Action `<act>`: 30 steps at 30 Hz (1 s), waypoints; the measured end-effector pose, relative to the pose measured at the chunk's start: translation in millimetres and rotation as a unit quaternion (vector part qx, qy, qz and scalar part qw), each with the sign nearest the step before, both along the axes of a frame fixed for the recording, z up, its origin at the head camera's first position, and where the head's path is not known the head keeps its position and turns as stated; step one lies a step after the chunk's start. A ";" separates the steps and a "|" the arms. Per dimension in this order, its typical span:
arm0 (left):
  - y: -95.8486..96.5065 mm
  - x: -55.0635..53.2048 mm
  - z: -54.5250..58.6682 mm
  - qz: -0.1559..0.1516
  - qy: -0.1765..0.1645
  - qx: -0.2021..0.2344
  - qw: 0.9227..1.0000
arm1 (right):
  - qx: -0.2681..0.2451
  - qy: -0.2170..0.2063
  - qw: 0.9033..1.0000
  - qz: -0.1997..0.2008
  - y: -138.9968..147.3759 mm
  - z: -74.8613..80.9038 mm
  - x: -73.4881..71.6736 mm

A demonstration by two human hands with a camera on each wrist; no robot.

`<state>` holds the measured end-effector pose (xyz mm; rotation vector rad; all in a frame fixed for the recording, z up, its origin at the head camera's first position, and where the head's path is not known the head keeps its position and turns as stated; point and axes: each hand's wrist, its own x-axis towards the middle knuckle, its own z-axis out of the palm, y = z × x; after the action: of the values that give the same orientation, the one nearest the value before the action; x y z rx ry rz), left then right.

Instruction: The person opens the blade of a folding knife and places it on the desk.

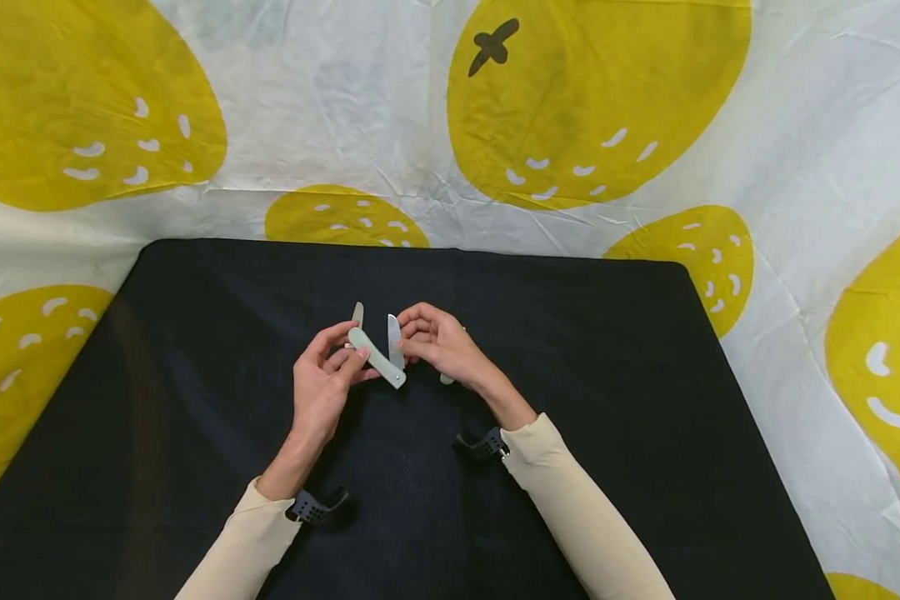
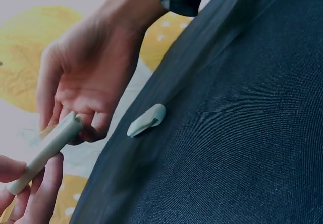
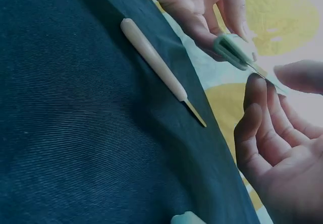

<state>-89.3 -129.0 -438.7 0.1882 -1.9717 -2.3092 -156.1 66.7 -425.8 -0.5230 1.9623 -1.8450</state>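
A folding knife with a pale green handle (image 1: 377, 358) is held above the black table, its silver blade (image 1: 394, 340) swung partly out. My left hand (image 1: 324, 379) grips the handle between thumb and fingers. My right hand (image 1: 442, 342) pinches the blade between thumb and fingertips, clearer in the right wrist view. Behind the left hand lies a slim pale-handled tool (image 3: 154, 60) with a thin metal end, mostly hidden in the head view. A folded pale green pocket knife (image 2: 147, 119) lies on the cloth, largely covered by the right hand in the head view.
Black cloth (image 1: 607, 400) covers the table. Beyond its far edge hangs a white curtain (image 1: 330, 108) with large yellow shapes. Dark bands (image 1: 311, 506) sit on both wrists, below light sleeves.
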 end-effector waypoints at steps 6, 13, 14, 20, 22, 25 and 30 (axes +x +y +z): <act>-2.1 -1.0 1.7 -0.018 -0.005 -0.017 1.000 | 0.018 0.016 1.000 0.015 1.8 4.0 -2.8; -1.2 0.6 4.1 -0.018 -0.002 -0.004 1.000 | 0.018 0.013 1.000 0.006 2.9 6.9 -2.2; -1.0 0.8 4.2 -0.015 -0.002 0.001 1.000 | 0.016 0.014 1.000 0.003 3.2 7.4 -2.1; 0.3 1.0 4.1 0.005 0.000 0.029 1.000 | -0.009 0.011 0.999 -0.032 4.9 6.5 -3.7; 0.6 1.3 4.3 0.009 -0.002 0.031 0.999 | -0.015 0.008 0.999 -0.040 5.4 5.3 -4.3; -0.4 2.0 4.6 0.009 -0.004 0.027 1.000 | -0.018 0.006 0.999 -0.040 5.7 4.5 -5.1; -6.3 3.0 5.0 -0.019 0.004 -0.021 1.000 | -0.002 0.003 1.000 -0.024 5.5 7.1 -7.4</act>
<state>-86.3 -135.4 -433.7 0.1379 -2.0357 -2.2857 -163.6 72.2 -418.7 -0.4866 1.9913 -1.8789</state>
